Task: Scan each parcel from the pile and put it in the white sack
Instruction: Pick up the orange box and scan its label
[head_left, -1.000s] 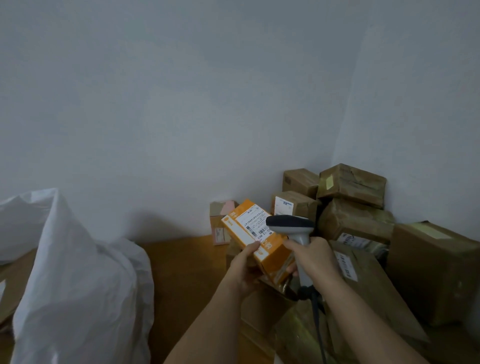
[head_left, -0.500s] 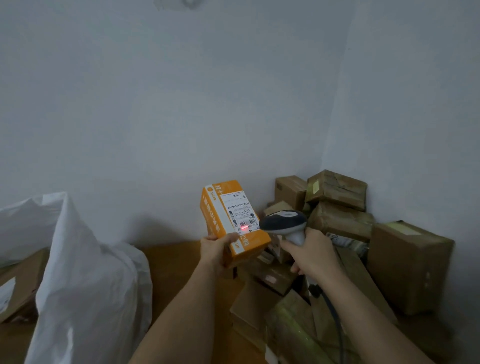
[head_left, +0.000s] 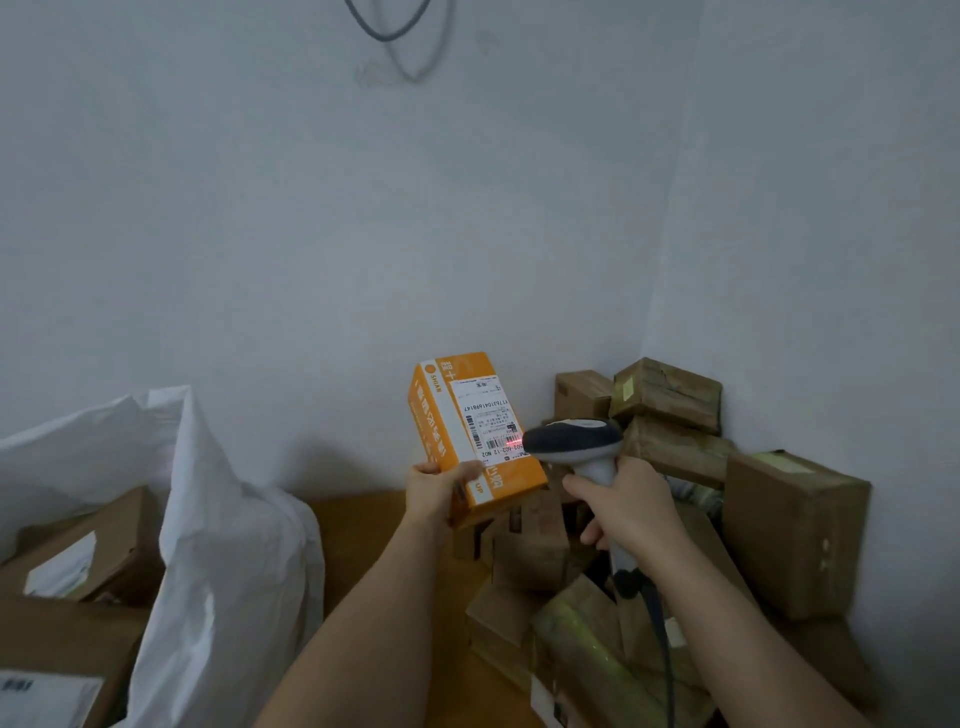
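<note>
Orange parcel (head_left: 475, 434) under scan.
Left hand (head_left: 434, 488) grips its lower end; right hand (head_left: 626, 506) wraps scanner (head_left: 574, 444) handle, red beam on label.

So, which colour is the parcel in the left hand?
Orange parcel with a white label, seen in the head view.

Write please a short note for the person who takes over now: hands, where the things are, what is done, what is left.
Left hand holds the orange parcel up, label facing the scanner.
Right hand grips the scanner; its red light is on the barcode.
White sack stands open to the left; the pile of brown boxes sits in the right corner.
Done: parcel picked up, scan under way.
Left: put this parcel in the sack, then scan and bag the rest.
</note>
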